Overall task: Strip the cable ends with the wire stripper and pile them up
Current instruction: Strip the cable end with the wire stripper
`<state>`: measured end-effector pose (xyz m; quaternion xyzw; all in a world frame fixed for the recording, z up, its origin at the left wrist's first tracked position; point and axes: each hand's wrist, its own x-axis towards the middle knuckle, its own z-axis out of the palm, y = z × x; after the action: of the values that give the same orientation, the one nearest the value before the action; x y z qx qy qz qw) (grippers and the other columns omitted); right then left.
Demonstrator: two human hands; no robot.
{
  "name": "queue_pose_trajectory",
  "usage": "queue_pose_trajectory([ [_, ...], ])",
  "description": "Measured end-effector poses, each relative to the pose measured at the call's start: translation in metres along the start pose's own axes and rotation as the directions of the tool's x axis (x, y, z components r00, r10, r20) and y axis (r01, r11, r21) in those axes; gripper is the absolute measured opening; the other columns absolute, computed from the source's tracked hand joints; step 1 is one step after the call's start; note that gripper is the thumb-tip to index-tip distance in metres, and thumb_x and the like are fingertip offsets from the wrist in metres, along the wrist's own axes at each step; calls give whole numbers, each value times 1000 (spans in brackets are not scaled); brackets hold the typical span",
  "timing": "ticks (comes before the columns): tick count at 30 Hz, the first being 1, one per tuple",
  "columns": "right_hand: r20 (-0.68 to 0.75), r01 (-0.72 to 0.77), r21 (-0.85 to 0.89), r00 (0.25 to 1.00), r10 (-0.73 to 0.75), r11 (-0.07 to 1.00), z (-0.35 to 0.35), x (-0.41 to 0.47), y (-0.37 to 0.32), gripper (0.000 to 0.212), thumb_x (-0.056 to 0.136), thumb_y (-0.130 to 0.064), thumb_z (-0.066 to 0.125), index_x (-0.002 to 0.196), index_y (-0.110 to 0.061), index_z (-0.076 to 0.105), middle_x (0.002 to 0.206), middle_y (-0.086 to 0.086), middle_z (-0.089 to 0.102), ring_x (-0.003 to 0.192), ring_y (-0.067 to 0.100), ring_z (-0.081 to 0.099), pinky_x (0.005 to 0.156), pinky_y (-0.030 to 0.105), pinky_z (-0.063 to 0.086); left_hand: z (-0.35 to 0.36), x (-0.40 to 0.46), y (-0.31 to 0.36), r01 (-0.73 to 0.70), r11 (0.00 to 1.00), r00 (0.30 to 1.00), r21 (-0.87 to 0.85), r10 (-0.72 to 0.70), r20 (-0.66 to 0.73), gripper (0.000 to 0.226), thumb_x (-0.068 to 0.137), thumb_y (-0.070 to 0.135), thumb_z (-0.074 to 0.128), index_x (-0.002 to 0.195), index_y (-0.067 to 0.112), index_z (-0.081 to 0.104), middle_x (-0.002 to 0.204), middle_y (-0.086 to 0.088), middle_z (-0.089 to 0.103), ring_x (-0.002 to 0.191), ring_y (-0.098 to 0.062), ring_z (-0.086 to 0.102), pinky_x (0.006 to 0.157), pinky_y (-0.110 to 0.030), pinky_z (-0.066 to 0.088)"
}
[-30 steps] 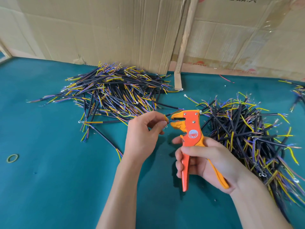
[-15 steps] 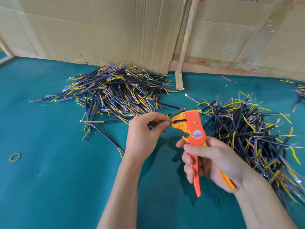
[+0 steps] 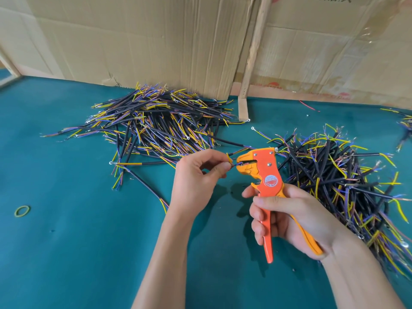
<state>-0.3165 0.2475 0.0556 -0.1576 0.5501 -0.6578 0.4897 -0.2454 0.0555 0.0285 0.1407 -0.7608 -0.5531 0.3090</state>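
Observation:
My right hand point(image 3: 289, 217) grips the handles of an orange and yellow wire stripper point(image 3: 265, 175), its jaws pointing left. My left hand point(image 3: 196, 181) pinches the thin coloured wire ends of a cable point(image 3: 231, 162) between thumb and forefinger, right at the jaw mouth; a blue wire reaches into the jaws. Most of that cable is hidden behind my left hand. One large heap of black cables point(image 3: 156, 126) with yellow and blue ends lies behind my left hand. A second heap point(image 3: 338, 175) lies to the right of the stripper.
The work happens over a teal table cover point(image 3: 66, 253). Cardboard sheets point(image 3: 156, 41) and a wooden slat point(image 3: 252, 63) stand along the back. A yellow-green rubber band point(image 3: 22, 211) lies at the left. A few more cables point(image 3: 404, 126) sit at the far right edge.
The stripper rose slightly and its jaws now sit against the wire ends pinched by my left hand. My right hand's grip on the handles has tightened a little.

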Motion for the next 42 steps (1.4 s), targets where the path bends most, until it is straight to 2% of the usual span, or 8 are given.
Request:
queue_pose_trajectory([
  [5,1,-2,-33,1000,2,999,-1,0,1,28,77,-4,75,104,-2,72,75,19,55,61,35,57,58,44,55,1,0,-1,10,1000,1000,12,-10,8,19,87,6,74,80,24,72,70,7,72,64,-12,69,54,-21,45],
  [11,4,-2,-52,1000,2,999,-1,0,0,32,74,-9,81,104,-3,72,74,17,54,60,34,56,57,45,54,1,-1,0,10,1000,1000,28,-11,14,19,87,7,74,80,24,72,69,7,72,65,-13,69,55,-27,45],
  [18,8,-1,-33,1000,1,999,2,-1,-1,22,79,-11,77,99,-4,74,72,16,53,57,31,53,54,43,53,1,0,2,5,1000,1000,19,-5,16,17,87,8,73,82,24,72,69,7,71,63,-11,67,54,-25,44],
  [24,28,7,-32,1000,-6,999,1,-3,-1,30,74,-14,82,101,-4,73,74,16,54,59,33,55,56,44,54,1,-1,2,0,1000,1000,23,0,16,21,87,8,73,80,27,72,69,8,71,65,-13,68,54,-20,43],
  [27,27,13,-34,1000,-13,999,0,-3,-2,34,71,-14,84,101,-4,74,75,18,54,60,34,56,57,44,54,1,0,2,5,1000,1000,24,-5,16,18,87,6,74,82,23,73,68,7,71,65,-13,68,54,-17,42],
  [31,21,12,-25,1000,-11,1000,-1,-3,-2,37,67,-13,85,100,-3,73,75,18,55,61,35,57,57,46,55,0,0,1,4,1000,1000,16,-5,13,17,87,6,74,82,22,73,69,6,71,65,-13,68,55,-23,43],
  [34,16,13,-27,1000,-13,1000,0,-2,-2,31,71,-9,83,99,-3,73,74,18,54,60,35,57,57,45,55,0,-1,2,0,1000,1000,12,0,16,18,86,8,73,80,26,72,69,7,71,66,-13,68,55,-28,43],
  [42,46,21,-36,999,-19,999,0,0,-1,23,76,-14,82,95,-8,71,73,16,52,57,32,54,55,43,53,1,-1,3,11,1000,1000,26,-11,18,21,87,5,74,81,24,72,69,6,71,65,-12,68,53,-23,43],
])
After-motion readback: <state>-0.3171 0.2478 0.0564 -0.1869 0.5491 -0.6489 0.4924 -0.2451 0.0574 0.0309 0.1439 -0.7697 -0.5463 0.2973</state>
